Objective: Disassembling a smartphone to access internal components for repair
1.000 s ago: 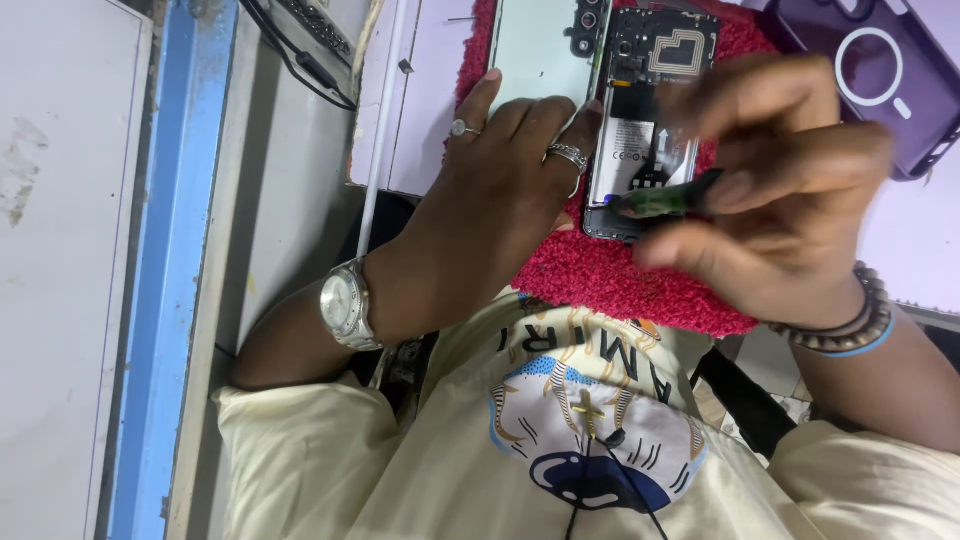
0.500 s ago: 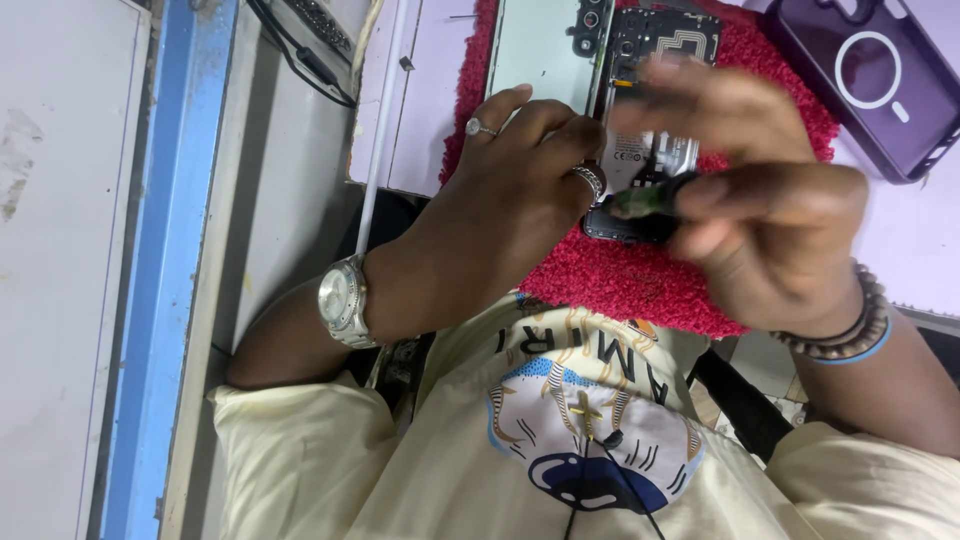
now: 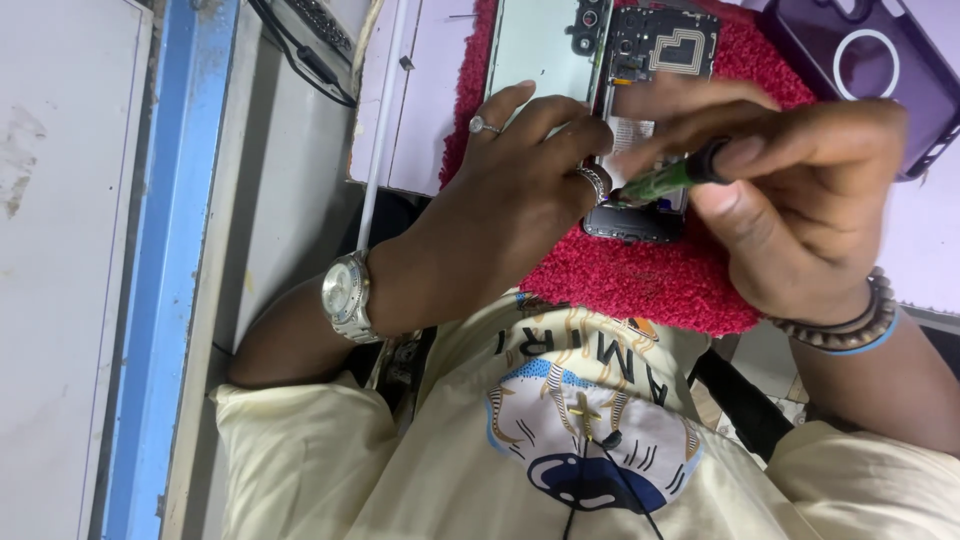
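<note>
An opened phone with its back cover off lies on a red fluffy mat. Its circuit board and camera modules are exposed. My left hand, with rings and a silver wristwatch, rests curled over the phone's left side and lower part, holding it down. My right hand, with a beaded bracelet, pinches a green-handled screwdriver between thumb and fingers. The tool's tip points at the phone's lower end, just beside my left ring finger. My hands hide much of the phone's middle.
A purple phone case with a white ring lies at the upper right. The mat sits on a pale pink work surface. Black cables run at the top left, beside a blue strip and white panel.
My right hand has shifted right and turned, bringing the screwdriver's tip down onto the phone's lower end. My left hand has moved slightly up along the phone.
</note>
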